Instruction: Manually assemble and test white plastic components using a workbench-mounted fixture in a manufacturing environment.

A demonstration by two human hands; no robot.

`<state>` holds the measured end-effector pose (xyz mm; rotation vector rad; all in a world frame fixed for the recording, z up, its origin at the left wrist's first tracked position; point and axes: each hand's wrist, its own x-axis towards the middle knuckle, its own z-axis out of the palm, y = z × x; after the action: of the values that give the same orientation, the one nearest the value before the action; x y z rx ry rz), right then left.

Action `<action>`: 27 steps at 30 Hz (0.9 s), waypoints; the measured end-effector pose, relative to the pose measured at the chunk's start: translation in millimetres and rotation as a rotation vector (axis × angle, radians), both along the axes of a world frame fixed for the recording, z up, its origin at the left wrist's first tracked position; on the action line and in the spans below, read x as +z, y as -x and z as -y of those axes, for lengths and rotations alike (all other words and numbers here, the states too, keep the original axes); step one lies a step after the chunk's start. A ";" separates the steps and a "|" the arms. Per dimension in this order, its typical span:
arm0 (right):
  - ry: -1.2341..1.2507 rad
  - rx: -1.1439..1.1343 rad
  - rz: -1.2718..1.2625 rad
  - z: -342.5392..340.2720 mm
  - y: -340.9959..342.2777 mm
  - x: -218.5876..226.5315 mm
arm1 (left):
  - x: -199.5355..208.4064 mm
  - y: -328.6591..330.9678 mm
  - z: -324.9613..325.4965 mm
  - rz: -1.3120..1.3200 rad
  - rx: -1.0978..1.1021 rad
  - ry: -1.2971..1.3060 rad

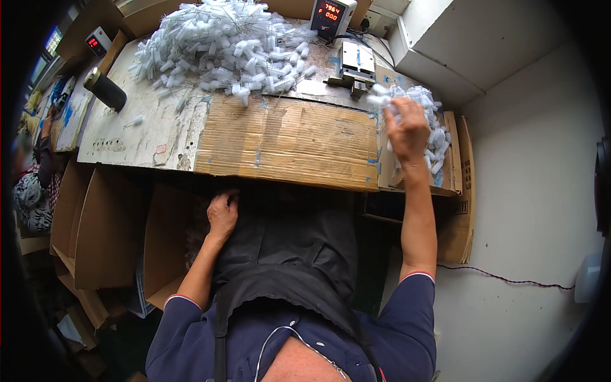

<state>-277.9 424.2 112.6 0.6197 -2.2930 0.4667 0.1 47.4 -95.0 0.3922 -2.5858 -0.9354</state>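
Note:
At the right end of the bench my right hand (407,124) is closed, with small white plastic brushes (379,97) at its fingertips, blurred by motion. Under and beside it lies a heap of similar white brushes (439,141) in a shallow cardboard tray (454,159). My left hand (223,214) hangs low, just below the bench's front edge, above my dark apron. Its fingers are curled in, and shadow hides whatever they hold, if anything. A much larger pile of white brushes with thin wire stems (223,48) covers the back of the bench.
A small metal fixture (356,63) stands behind the cardboard sheet (286,141), near a counter with a red display (332,18). At left are a dark cylinder (107,90) and one loose brush (133,121). Open cartons (108,229) stand below; a person (38,178) sits far left.

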 end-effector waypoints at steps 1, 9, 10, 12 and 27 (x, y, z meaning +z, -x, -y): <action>-0.081 -0.008 0.010 4.5 -1.0 -16.6 | -0.5 0.7 -1.3 0.000 -0.004 0.001; -0.118 -0.022 0.248 32.5 -14.0 -39.5 | 3.3 -1.0 -1.9 -0.019 -0.002 0.008; -0.120 -0.023 0.250 28.5 -11.8 -41.6 | 4.7 0.0 -3.2 -0.017 -0.003 0.006; -0.103 -0.065 0.200 21.5 -5.3 -48.0 | 8.3 2.3 -4.7 -0.074 -0.022 0.015; -0.336 -0.179 0.356 25.7 24.1 -32.7 | 125.2 101.3 -111.9 -0.512 -0.530 0.010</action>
<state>-301.9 398.5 79.9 0.5134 -2.7692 0.1093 -101.2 159.3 30.2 -0.5054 -2.2329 -1.0181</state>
